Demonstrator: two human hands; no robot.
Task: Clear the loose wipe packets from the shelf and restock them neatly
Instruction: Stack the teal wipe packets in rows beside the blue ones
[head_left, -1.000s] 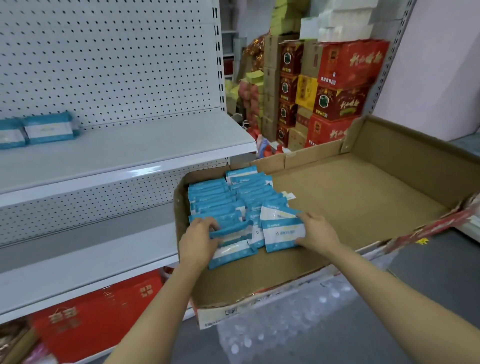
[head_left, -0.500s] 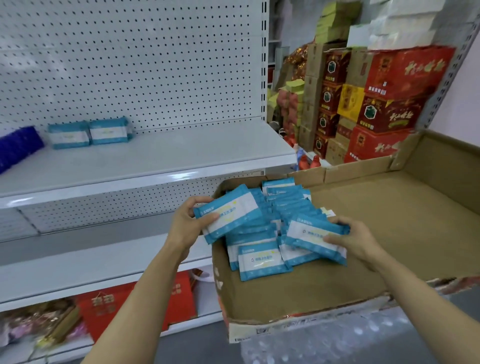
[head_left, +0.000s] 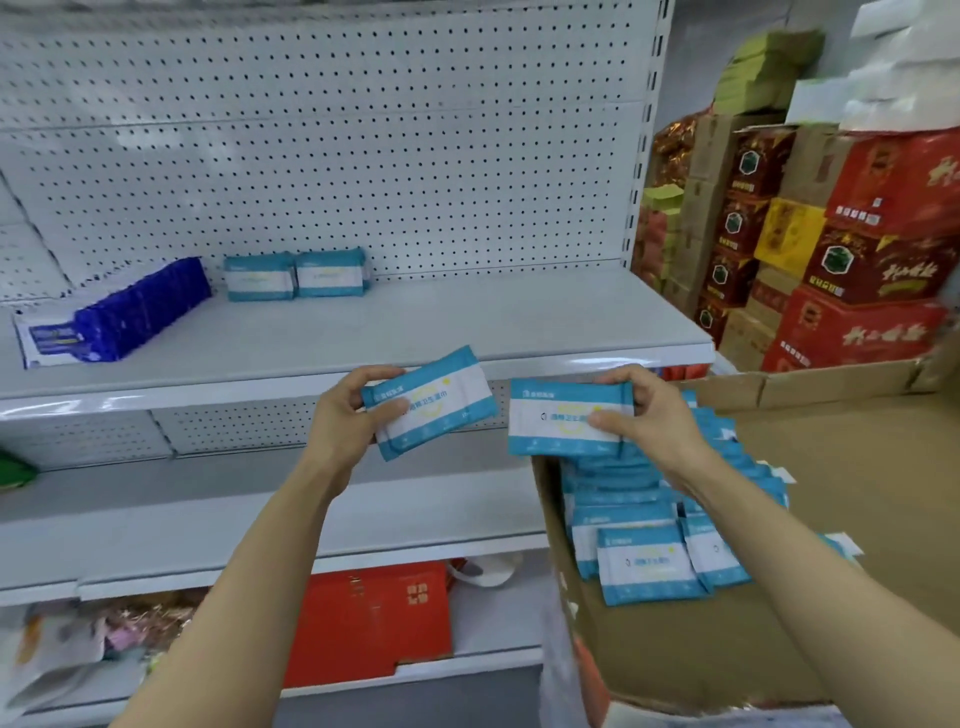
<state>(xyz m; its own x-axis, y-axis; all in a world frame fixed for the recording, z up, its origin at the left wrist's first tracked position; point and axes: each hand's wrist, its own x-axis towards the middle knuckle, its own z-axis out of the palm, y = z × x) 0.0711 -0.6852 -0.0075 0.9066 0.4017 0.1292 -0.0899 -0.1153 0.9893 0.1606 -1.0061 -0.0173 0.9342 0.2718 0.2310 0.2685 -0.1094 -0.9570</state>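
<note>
My left hand (head_left: 347, 415) grips a blue-and-white wipe packet (head_left: 434, 402), tilted, in front of the white shelf's front edge (head_left: 260, 387). Beside it my right hand (head_left: 644, 415) holds a small stack of the same packets (head_left: 561, 418) above the left end of the cardboard box (head_left: 831, 519). Several more packets (head_left: 654, 566) lie in that box, below my right forearm. Two packets (head_left: 293, 275) stand upright at the back of the shelf against the pegboard.
A row of dark blue packs (head_left: 140, 312) lies on the shelf's left part. Red cartons (head_left: 862, 291) are stacked at the right behind the box. Lower shelves hold a red box (head_left: 371, 618) and mixed goods at the lower left.
Both hands have risen from the box with their packets and moved left to the shelf edge. The view has turned left and shows more of the shelf.
</note>
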